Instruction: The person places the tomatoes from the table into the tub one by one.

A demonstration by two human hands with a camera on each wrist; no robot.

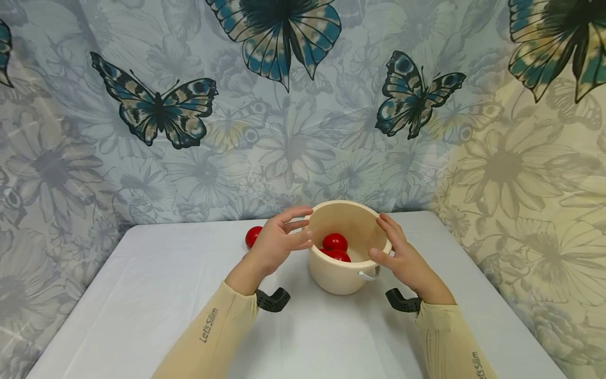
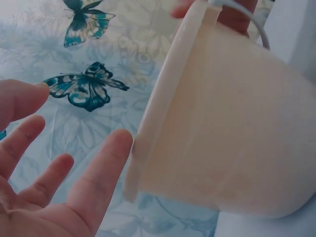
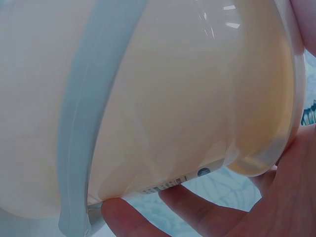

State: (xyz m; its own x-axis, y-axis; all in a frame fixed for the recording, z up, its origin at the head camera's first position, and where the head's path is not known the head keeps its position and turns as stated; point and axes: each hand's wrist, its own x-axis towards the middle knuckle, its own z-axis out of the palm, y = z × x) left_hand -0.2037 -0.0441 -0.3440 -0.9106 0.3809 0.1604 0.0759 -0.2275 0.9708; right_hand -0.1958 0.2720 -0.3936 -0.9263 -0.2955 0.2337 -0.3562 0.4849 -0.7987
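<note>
A cream plastic bucket [image 1: 331, 281] stands on the table with its mouth tipped toward me. Inside it lie shiny red round things [image 1: 334, 242], like tomatoes or apples, part of them hidden by the near rim. My right hand [image 1: 408, 263] grips the bucket's right side, thumb at the rim and fingers along the outer wall [image 3: 168, 98]. At the left rim is my left hand [image 1: 276, 242], fingers spread and fairly straight; one fingertip [image 2: 121, 140] is right at the rim in the left wrist view. Another red round thing [image 1: 253, 236] sits partly behind the left hand.
A pale handle [image 1: 369, 275] hangs on the bucket's near right side; it crosses the wall as a wide band [image 3: 86, 128] in the right wrist view. White cloth covers the table [image 1: 156, 295]. Behind it hangs a butterfly-print backdrop [image 1: 293, 152].
</note>
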